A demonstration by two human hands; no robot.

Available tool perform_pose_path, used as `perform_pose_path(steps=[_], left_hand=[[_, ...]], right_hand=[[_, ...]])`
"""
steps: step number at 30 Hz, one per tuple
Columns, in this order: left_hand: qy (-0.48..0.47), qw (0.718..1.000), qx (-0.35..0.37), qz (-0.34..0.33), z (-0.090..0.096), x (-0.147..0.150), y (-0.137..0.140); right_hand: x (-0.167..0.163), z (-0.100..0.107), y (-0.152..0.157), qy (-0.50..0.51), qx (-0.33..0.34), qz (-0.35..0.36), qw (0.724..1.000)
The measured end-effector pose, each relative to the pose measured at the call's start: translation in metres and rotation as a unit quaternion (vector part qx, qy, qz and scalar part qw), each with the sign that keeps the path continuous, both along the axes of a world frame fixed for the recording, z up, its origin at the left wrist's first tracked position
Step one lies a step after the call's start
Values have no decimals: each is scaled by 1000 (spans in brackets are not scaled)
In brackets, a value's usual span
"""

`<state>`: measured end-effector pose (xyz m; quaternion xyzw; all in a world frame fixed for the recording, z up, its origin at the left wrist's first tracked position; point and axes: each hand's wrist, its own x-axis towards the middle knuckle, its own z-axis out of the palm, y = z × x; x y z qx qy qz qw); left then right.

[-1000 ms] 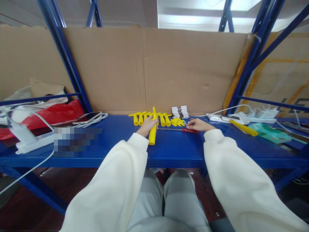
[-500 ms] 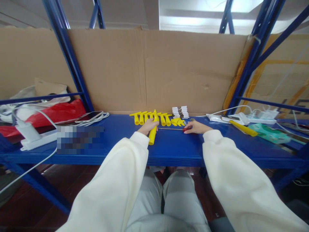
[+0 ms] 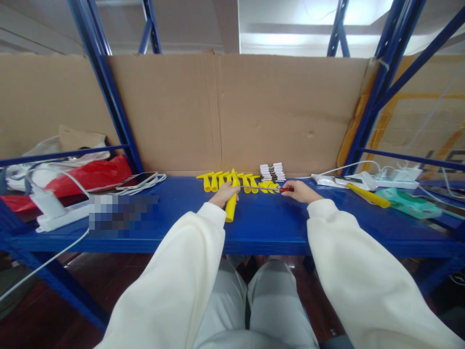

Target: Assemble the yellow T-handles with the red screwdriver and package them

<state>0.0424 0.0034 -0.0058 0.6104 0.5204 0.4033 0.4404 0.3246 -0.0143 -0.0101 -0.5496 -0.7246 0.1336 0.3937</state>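
My left hand [image 3: 222, 195] is closed around a yellow plastic handle [image 3: 230, 211] with a round tube-like end, held over the blue shelf. In my right hand [image 3: 301, 191] is a screwdriver [image 3: 286, 189] with a red handle. Its thin metal shaft points left and reaches the upper part of the yellow handle; whether the tip sits in a hole cannot be made out. Behind my hands stands a row of several similar yellow handles [image 3: 214, 184]. Small flat yellow pieces [image 3: 268, 185] lie to their right, just behind the shaft.
A stack of white-and-dark strips [image 3: 272, 172] lies by the cardboard wall [image 3: 290, 106]. On the right are another yellow piece [image 3: 368, 195], a green packet [image 3: 409, 202] and a power strip. A phone [image 3: 138, 180], cables and a red bag [image 3: 89, 175] occupy the left.
The screwdriver has been lifted slightly, and its shaft now meets the upper part of the yellow handle. My left hand keeps its hold. The camera view has tilted up a little.
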Motion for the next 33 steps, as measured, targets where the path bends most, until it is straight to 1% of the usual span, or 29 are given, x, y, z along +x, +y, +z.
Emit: perform_pose_path(steps=[5, 12, 18, 22, 25, 33], left_hand=[[3, 1000, -1, -4, 0, 0, -1], [4, 1000, 5, -15, 3, 2, -7], [11, 1000, 7, -8, 4, 3, -8], [24, 1000, 6, -6, 5, 3, -7], [37, 999, 3, -9, 5, 3, -6], [46, 999, 1, -11, 5, 3, -6]], right_hand=[[1, -1, 0, 20, 25, -20, 999], [0, -2, 1, 12, 26, -18, 999], [3, -4, 4, -26, 44, -17, 999], [9, -8, 8, -66, 53, -20, 996], [13, -10, 12, -98, 62, -9, 993], [15, -11, 13, -139, 61, -11, 988]])
